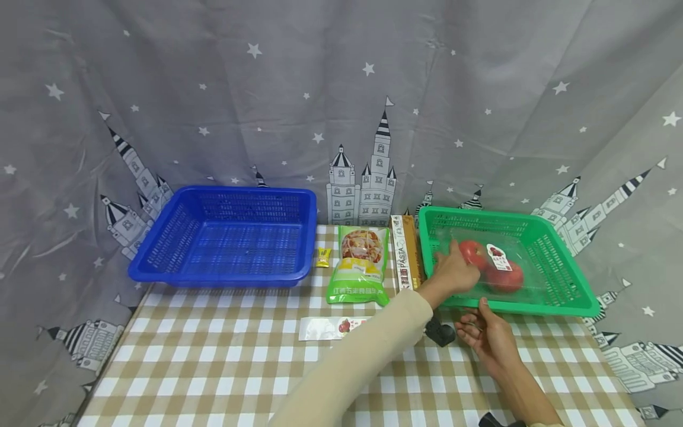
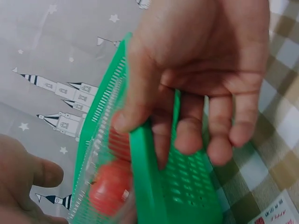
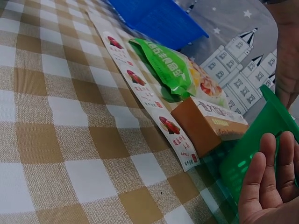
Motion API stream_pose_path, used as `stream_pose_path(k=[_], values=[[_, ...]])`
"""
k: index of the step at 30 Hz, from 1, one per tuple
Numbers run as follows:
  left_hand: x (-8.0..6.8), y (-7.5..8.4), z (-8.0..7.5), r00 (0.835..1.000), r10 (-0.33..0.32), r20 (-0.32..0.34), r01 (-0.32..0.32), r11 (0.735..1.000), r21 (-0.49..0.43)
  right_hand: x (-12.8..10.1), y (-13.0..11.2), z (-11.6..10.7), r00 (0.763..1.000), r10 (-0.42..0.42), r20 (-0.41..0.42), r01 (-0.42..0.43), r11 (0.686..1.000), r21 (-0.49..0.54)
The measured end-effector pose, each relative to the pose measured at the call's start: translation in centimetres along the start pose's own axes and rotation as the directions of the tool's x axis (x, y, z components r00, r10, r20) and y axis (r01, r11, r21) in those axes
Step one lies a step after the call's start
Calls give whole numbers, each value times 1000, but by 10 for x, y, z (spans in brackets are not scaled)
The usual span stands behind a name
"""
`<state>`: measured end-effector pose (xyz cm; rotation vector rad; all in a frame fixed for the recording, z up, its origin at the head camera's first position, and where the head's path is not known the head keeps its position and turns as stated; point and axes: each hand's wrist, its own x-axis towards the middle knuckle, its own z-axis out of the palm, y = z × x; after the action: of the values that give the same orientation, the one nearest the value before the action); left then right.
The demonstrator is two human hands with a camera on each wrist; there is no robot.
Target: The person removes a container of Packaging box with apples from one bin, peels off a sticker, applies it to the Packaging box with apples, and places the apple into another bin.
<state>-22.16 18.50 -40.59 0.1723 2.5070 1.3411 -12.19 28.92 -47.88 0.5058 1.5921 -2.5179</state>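
Observation:
Two red apples (image 1: 507, 277) lie in clear plastic packaging inside the green basket (image 1: 573, 296), with a printed apple sticker (image 1: 499, 258) on top. My left hand (image 1: 453, 274) reaches over the basket's near left side, at the left end of the package. Its thumb and fingers are spread apart in the left wrist view. At the basket's near rim, my right hand (image 1: 493, 344) pinches the edge, thumb over the top and fingers along the outer wall. The right fingers (image 3: 267, 163) show beside that wall in the right wrist view.
A pasta box (image 1: 407, 255) stands against the green basket's left side. Left of it lie a green food packet (image 1: 360, 267), a small yellow packet (image 1: 323, 257) and a blue basket (image 1: 224, 276). A strip of apple stickers (image 3: 138, 88) lies on the checked tablecloth (image 1: 176, 362).

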Motion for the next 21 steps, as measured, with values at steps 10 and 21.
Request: stream_pose_path(k=[10,21], values=[[0,2,-4,998,-64,12,65,990,-122,4,-2,2,999,36,2,-36,999,14],[-1,-1,-5,1000,-22,5,22,996,-88,5,-3,6,998,66,5,-66,997,27]])
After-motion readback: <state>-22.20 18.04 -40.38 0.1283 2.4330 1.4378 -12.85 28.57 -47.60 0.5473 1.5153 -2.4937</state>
